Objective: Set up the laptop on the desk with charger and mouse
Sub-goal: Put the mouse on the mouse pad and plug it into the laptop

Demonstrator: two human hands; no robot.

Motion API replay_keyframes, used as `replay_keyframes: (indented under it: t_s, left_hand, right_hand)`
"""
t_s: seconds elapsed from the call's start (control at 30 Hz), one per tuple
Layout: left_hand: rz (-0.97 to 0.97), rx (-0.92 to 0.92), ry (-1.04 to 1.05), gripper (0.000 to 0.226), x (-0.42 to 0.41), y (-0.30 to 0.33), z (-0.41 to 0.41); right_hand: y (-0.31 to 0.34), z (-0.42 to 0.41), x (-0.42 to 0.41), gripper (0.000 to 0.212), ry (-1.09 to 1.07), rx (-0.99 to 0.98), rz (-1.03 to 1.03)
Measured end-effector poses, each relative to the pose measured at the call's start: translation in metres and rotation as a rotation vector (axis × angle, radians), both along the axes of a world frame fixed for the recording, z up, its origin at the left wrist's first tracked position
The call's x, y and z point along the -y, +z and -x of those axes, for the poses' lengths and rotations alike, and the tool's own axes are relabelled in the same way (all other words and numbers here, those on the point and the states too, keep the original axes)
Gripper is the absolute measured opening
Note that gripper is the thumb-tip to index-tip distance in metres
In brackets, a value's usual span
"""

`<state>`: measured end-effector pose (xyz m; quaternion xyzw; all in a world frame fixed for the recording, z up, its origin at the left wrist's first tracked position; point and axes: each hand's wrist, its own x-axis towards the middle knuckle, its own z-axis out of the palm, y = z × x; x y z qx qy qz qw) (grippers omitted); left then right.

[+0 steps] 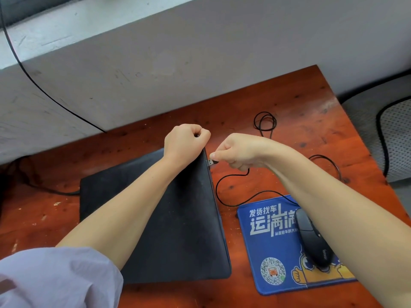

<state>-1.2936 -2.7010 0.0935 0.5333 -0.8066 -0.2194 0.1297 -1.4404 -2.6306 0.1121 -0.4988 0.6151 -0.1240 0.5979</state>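
A closed black laptop [184, 230] lies flat on the reddish wooden desk [300, 121]. My left hand [185, 141] is curled over its far right corner, gripping it. My right hand [239, 152] pinches the mouse's USB plug [210, 162], whose metal tip touches the laptop's right edge. The black mouse cable [224, 201] loops across the desk from the plug. The black mouse [311, 238] rests on a blue printed mouse pad [273, 247], partly hidden under my right forearm. Another black cable [55, 192] reaches the laptop's left side.
A grey wall ledge [111, 70] runs along the desk's back edge, with a black wire [33, 81] hanging down it. A mesh-backed chair [395, 138] stands off the desk's right side. More mouse cable coils [265, 122] at the back of the desk.
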Motion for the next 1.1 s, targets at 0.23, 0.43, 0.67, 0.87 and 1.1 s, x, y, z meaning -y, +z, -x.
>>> replay_keyframes:
  t_s: [0.23,0.43,0.67,0.87,1.1]
  left_hand:
    - [0.014,-0.024,-0.009,0.035,0.002,0.007,-0.005]
    - [0.015,-0.05,-0.02,0.032,0.006,0.012,-0.009]
    - [0.012,-0.065,0.01,0.032,0.005,0.017,-0.01]
    - [0.012,-0.088,0.012,0.032,0.004,0.021,-0.012]
    - [0.014,-0.104,0.007,0.032,0.005,0.024,-0.013]
  right_hand:
    - [-0.015,-0.019,-0.013,0.041,-0.182,0.199,0.052]
    - [-0.003,0.003,-0.007,0.047,-0.162,0.337,0.064]
    - [0.0,-0.007,-0.009,0.049,-0.121,0.34,0.064]
    - [0.016,-0.012,-0.009,0.022,-0.016,-0.015,0.187]
    - [0.014,-0.015,-0.024,0.011,-0.031,-0.082,0.544]
